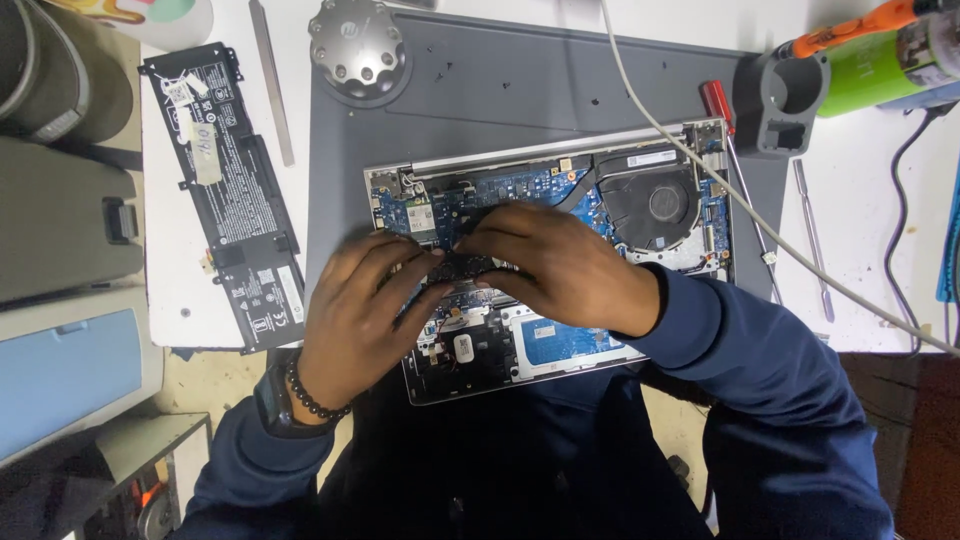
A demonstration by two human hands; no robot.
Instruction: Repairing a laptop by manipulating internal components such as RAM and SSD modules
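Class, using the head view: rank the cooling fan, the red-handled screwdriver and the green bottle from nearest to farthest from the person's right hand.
1. Cooling fan: inside the opened laptop, just right of and above the right hand.
2. Red-handled screwdriver: beyond the laptop's far right corner.
3. Green bottle: at the table's far right, past the screwdriver.

Overhead view under bright, even light from above. The white tabletop is close to overexposed, while the dark sleeves at the near edge lose detail. Soft shadows lie under the hands. Focus is sharp at the centre; straight lines bow slightly toward the corners.
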